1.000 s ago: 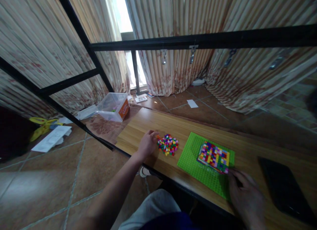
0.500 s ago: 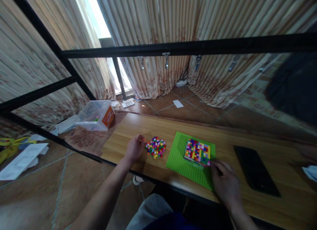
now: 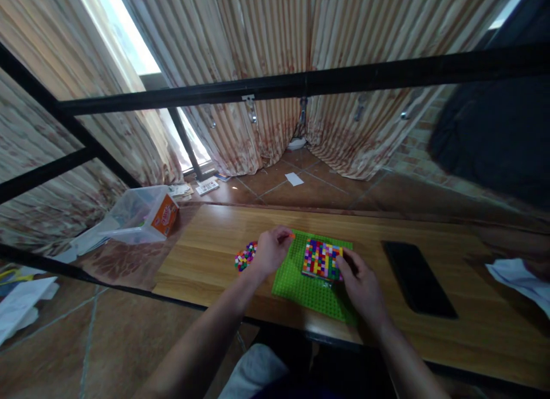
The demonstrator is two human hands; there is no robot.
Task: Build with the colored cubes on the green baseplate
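Note:
A square block of multicoloured toy bricks sits on a green studded baseplate. At its right edge, my right hand has thumb and fingers closed on the block's side. My left hand is over the left part of the baseplate. A small orange brick shows in the pinch of its fingertips. Loose small bricks of many colours lie in a pile left of the baseplate, partly hidden behind my left hand.
Everything rests on a wooden table. A black flat slab lies right of the baseplate, with crumpled white paper farther right. A clear plastic box stands off the left end. A black metal rail crosses beyond the table.
My left hand has moved right from the brick pile to the baseplate, carrying the orange brick. My right hand has moved up along the block's right edge. The view has shifted right.

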